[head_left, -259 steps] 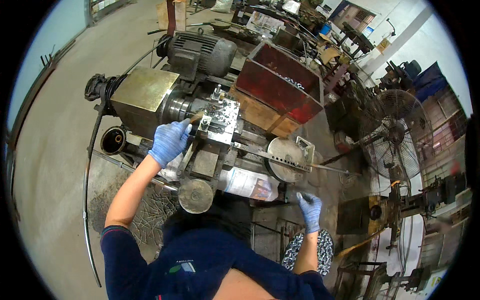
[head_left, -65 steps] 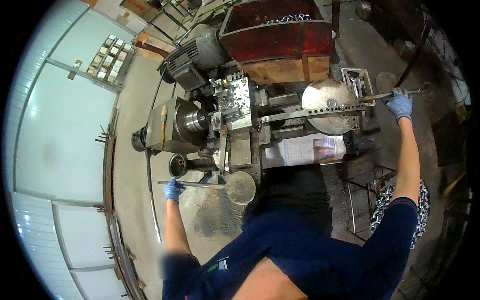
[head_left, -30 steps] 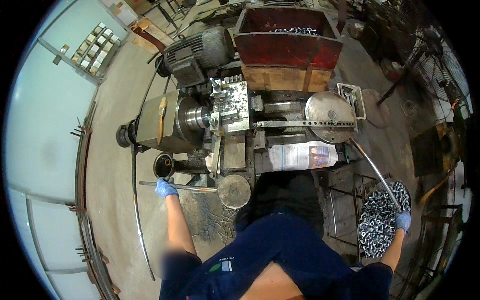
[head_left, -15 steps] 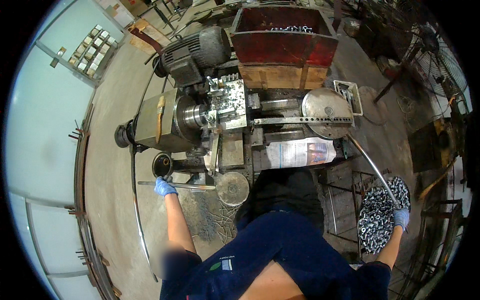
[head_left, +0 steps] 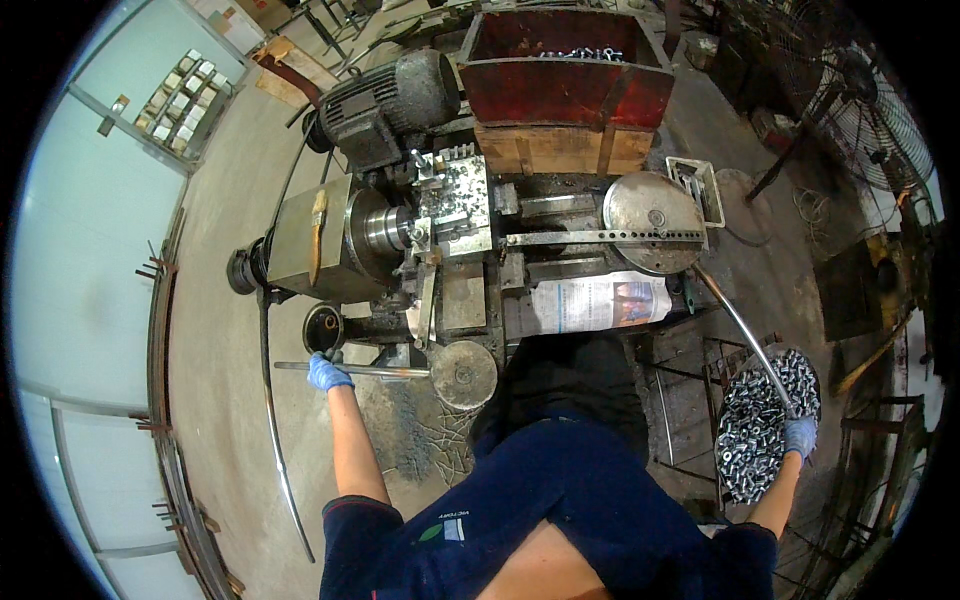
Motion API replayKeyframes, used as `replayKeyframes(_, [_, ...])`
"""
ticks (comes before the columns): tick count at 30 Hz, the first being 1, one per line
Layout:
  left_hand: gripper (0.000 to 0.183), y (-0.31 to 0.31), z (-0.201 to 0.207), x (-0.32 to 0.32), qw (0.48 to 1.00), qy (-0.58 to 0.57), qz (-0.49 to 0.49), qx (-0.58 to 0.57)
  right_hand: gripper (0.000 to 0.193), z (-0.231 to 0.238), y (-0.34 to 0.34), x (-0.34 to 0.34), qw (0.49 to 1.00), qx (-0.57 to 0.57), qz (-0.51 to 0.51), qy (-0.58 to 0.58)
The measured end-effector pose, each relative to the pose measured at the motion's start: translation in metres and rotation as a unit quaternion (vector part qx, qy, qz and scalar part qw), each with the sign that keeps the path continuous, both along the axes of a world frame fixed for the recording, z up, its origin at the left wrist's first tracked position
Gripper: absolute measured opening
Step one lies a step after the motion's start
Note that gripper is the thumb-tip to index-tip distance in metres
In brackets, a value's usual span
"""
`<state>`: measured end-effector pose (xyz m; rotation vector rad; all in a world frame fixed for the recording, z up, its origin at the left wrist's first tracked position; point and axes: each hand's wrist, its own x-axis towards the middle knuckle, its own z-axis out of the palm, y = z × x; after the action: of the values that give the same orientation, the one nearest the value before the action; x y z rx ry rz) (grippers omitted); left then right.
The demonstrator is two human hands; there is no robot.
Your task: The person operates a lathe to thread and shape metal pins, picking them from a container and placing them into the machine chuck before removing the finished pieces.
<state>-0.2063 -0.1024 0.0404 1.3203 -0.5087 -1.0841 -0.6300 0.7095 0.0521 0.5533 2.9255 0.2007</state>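
Gripping the steel lever (head_left: 738, 322) over the heap of metal parts (head_left: 760, 440) at 4 o'clock, my right hand (head_left: 800, 437) has swung it in from about 3 o'clock and now barely moves, which I read as a pause in the stroke. At 8 o'clock my left hand (head_left: 328, 372) touches the thin rod (head_left: 395, 372), though I cannot tell whether it is closed. Farther up my view sit the spindle (head_left: 385, 228) at 10 and the red bin (head_left: 550, 95) at 1.
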Motion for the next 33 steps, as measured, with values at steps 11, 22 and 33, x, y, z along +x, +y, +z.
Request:
replayKeyframes(11, [0.016,-0.007,-0.009,0.004,1.0,-0.021,-0.007,0.004,0.033,-0.024,0.018,0.002,0.999,0.031,0.026,0.005])
replayKeyframes(22, [0.014,-0.008,-0.009,0.005,1.0,0.003,-0.012,0.018,0.039,-0.026,0.018,0.011,0.999,0.025,0.028,0.02])
replayKeyframes(33, [0.014,-0.009,-0.011,0.007,1.0,0.018,-0.02,0.007,0.043,-0.008,-0.007,0.023,0.999,-0.001,-0.024,0.025])
